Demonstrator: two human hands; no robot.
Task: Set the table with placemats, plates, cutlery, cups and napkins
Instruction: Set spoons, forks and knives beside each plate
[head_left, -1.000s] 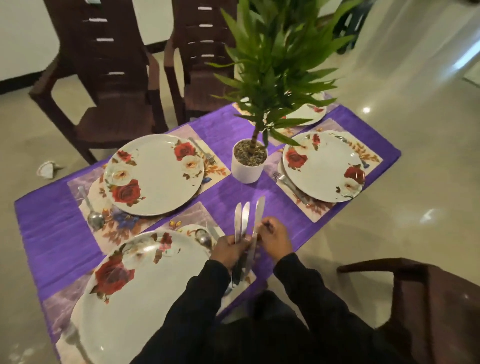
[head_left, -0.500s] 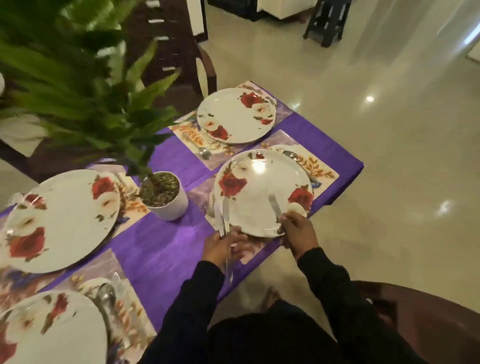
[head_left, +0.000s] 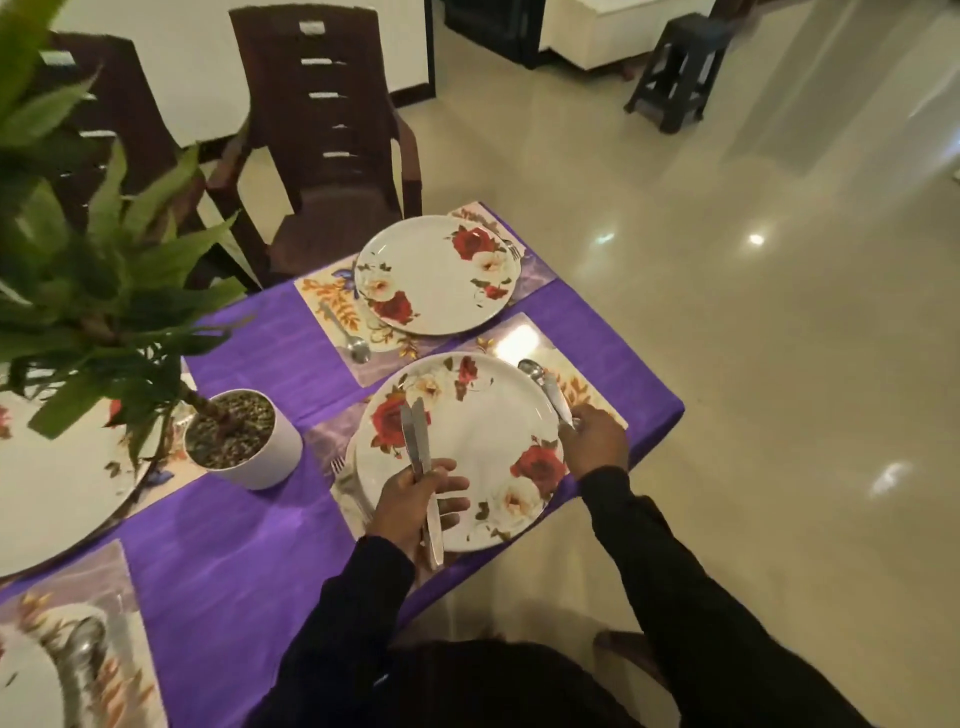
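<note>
Knives going down; placemats, plates, spoons and forks already set.
Left hand (head_left: 415, 499) gripped two knives (head_left: 420, 457); right hand (head_left: 592, 441) pinched one knife (head_left: 557, 402) beside the near plate (head_left: 483, 441); cups, napkins unseen.

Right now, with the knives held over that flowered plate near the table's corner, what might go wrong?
The left hand grips two knives loosely above the near plate; one could slip and clatter onto it. The right hand is setting a knife down close beside the spoon, so it might nudge that out of line. The plate seems to reach the table's edge, where a sleeve might catch it.
</note>
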